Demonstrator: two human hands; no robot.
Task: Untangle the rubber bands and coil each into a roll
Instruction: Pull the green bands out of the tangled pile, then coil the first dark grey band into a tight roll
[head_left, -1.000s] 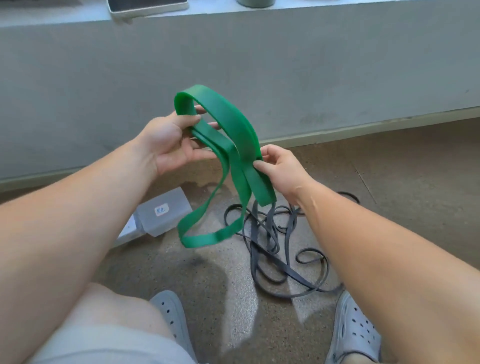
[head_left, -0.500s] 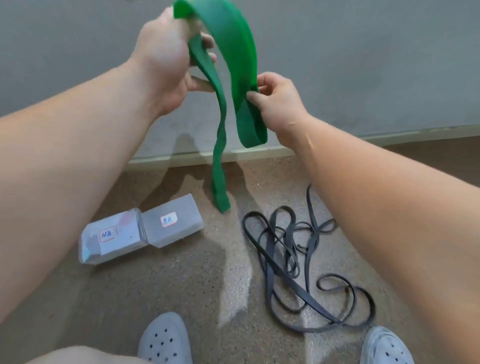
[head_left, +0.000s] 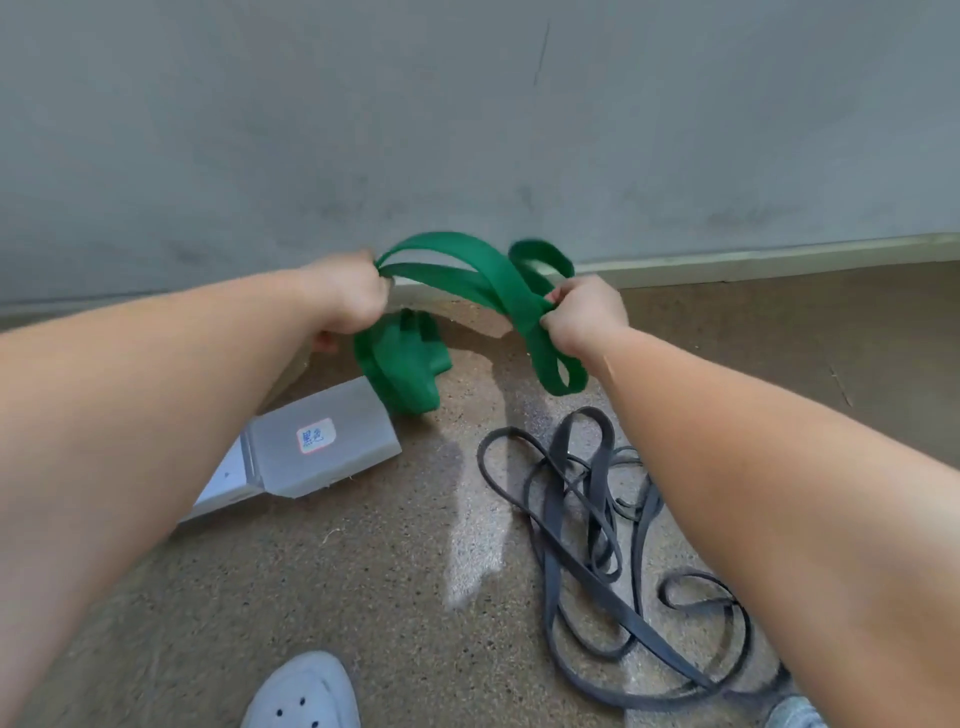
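Your left hand (head_left: 347, 299) and right hand (head_left: 584, 316) are both clenched on the green band (head_left: 470, 278), held above the floor (head_left: 363, 561) near the far wall (head_left: 467, 130), with loops hanging below each fist. The step in hand appears to be gathering this band into a roll. Next, wind the hanging loops in evenly. The dark bands (head_left: 597, 519) lie tangled near right, beside the grey boxes (head_left: 317, 441).
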